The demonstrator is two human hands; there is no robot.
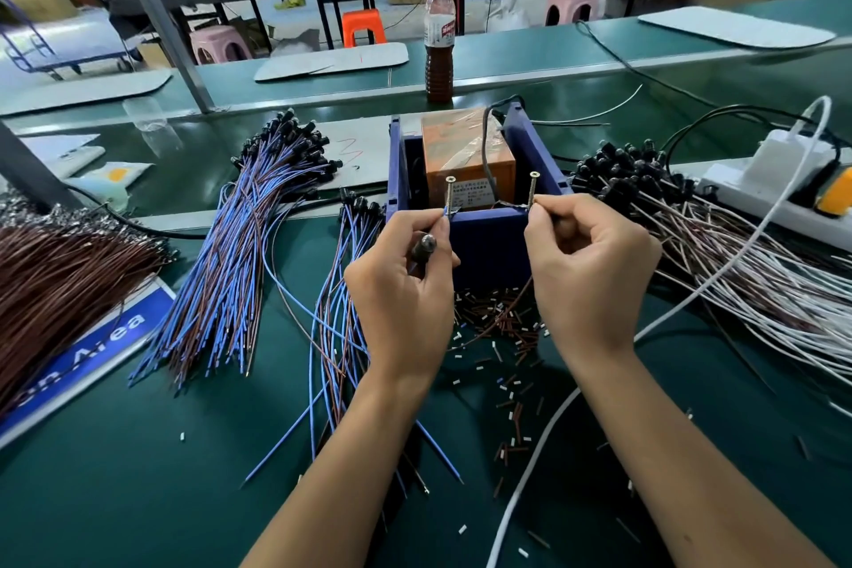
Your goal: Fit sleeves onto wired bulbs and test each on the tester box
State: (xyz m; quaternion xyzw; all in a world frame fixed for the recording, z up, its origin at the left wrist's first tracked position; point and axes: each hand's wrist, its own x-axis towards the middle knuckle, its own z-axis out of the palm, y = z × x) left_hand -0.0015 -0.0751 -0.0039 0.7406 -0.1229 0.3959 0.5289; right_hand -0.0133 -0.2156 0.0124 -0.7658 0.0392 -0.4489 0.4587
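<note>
A blue tester box [488,240] holds an orange transformer [465,152], and two upright screws stand on its front rim. My left hand [405,291] pinches a blue wire end against the left screw [449,194] and also holds the dark bulb [423,246] in its fingers. My right hand [585,272] pinches the brown wire end against the right screw [533,189]. The bulb looks dark. Loose brown and white sleeves [498,323] lie on the green mat in front of the box, between my wrists.
Blue-and-brown wired bulbs [239,254] fan out at left, with a brown wire bundle [60,286] further left. White-and-brown wired bulbs [719,235] pile at right beside a white power strip [779,194]. A bottle [439,42] stands behind the box. A white cable [553,429] crosses the mat.
</note>
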